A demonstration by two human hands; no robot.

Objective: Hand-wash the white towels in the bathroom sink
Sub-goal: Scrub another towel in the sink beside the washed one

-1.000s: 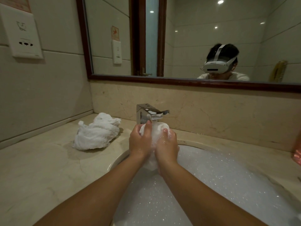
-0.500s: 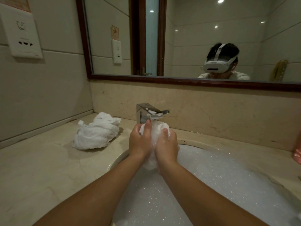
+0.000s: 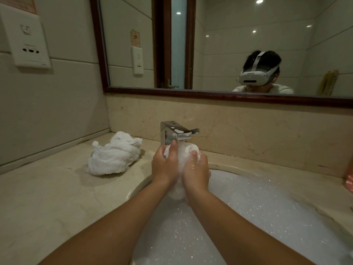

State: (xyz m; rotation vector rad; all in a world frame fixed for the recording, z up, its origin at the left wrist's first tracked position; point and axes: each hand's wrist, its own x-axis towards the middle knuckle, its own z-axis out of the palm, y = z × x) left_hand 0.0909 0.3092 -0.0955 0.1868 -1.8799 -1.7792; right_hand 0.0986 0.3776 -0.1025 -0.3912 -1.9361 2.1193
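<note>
Scrubbing step: left hand (image 3: 165, 166) and right hand (image 3: 196, 170) clenched round soapy towel (image 3: 186, 152) just above foamy sink (image 3: 138, 188) (second towel (image 3: 114, 154) bunched on tabletop (image 3: 47, 197)). Next, likely: firm wringing, then swap.

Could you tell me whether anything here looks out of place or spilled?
Only a darker, seemingly wet patch on the counter around the crumpled towel left of the sink; otherwise nothing stands out.

The left hand (image 3: 165, 165) and right hand (image 3: 195, 169) clench side by side.
</note>
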